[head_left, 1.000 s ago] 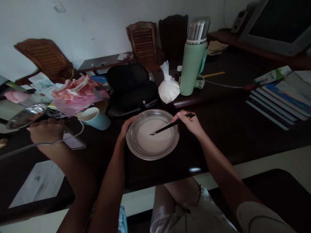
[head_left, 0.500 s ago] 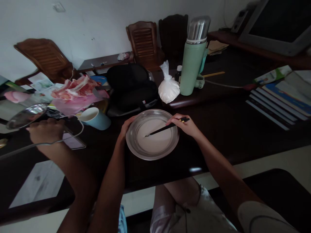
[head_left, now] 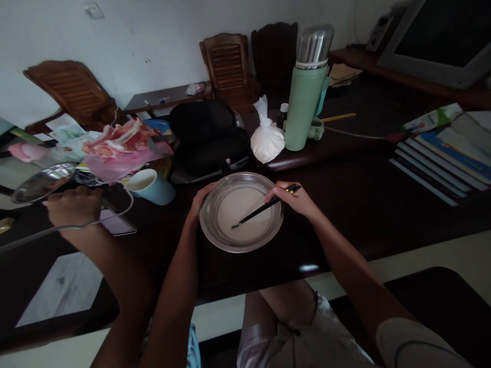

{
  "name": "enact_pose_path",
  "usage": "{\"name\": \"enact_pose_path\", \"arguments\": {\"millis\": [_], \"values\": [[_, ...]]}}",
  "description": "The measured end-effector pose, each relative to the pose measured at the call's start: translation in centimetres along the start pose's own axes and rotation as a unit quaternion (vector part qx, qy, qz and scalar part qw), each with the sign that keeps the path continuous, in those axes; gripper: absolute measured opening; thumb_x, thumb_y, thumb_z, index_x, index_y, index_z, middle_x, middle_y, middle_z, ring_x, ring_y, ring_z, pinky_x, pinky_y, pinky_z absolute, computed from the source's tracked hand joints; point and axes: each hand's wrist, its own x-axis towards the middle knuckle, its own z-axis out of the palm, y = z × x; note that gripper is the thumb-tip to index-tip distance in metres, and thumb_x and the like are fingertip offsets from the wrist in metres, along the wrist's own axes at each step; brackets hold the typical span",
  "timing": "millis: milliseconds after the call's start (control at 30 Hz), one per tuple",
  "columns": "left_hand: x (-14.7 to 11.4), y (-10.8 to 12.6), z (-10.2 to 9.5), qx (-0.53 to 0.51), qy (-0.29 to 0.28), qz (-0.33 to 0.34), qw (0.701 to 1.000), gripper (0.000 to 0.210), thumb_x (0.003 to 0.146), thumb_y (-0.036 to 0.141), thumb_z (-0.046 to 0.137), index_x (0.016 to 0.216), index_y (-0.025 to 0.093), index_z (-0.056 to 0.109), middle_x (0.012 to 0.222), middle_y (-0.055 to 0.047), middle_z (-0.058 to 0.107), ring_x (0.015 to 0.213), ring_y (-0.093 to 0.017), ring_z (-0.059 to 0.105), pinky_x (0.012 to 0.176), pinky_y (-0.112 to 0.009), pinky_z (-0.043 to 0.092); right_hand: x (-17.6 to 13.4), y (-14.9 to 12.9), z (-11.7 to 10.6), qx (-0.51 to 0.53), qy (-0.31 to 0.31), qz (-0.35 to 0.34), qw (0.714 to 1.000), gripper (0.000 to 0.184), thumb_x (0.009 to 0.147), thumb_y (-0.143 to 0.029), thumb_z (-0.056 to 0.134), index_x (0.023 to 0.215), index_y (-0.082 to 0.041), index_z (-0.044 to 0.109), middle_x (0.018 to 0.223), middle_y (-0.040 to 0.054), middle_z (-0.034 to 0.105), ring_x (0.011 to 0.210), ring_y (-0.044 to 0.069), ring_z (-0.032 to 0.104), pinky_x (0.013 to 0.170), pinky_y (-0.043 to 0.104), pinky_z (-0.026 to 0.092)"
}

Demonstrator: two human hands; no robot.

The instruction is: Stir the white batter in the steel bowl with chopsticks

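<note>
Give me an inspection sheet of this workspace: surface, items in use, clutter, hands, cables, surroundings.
Surface: dark glossy table.
Items in use: metal bowl of pale liquid; black chopsticks, tips at the liquid.
Clutter: blue cup, tied plastic bag, green thermos, stacked books.
Hands: left hand against the bowl's side; right hand gripping the chopsticks; another person's hand farther left.
Cables: grey cable crossing in front of that person's wrist.
Surroundings: wooden chairs, television.

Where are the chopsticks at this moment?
In the head view, the black chopsticks are in the grip of the right hand, slanting over the metal bowl's right rim, tips down at the pale liquid.
</note>
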Motion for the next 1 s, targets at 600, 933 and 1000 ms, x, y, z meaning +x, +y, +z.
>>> {"name": "enact_pose_path", "arguments": {"millis": [600,933,1000], "values": [[0.1,-0.2,-0.3,0.027,0.024,0.000,0.999,0.045,0.067,0.047,0.068,0.099,0.016,0.074,0.104,-0.007,0.071,0.115,-0.033,0.057,0.101,-0.039,0.044,0.0,0.0,-0.7,0.043,0.047,0.032,0.997,0.045,0.088,-0.057,0.053,0.072,-0.020,0.072,0.064,0.0032,0.072,0.065,0.017,0.069,0.069,0.031,0.054],[0.2,-0.1,-0.2,0.016,0.017,0.010,1.000,0.043,0.068,0.046,0.068,0.097,0.015,0.074,0.100,-0.008,0.071,0.116,-0.032,0.056,0.100,-0.038,0.045,0.0,0.6,-0.4,-0.055,0.070,-0.026,0.996,0.036,0.092,-0.049,0.052,0.082,-0.024,0.075,0.086,0.0036,0.076,0.085,0.018,0.067,0.082,0.034,0.051],[0.1,-0.1,-0.2,0.019,0.025,0.006,0.999,0.042,0.068,0.046,0.068,0.096,0.016,0.074,0.100,-0.007,0.071,0.114,-0.031,0.058,0.098,-0.037,0.045,0.0,0.5,-0.9,-0.046,0.110,-0.012,0.993,0.039,0.091,-0.051,0.052,0.077,-0.022,0.075,0.082,0.0041,0.076,0.082,0.019,0.068,0.081,0.033,0.051]]}}
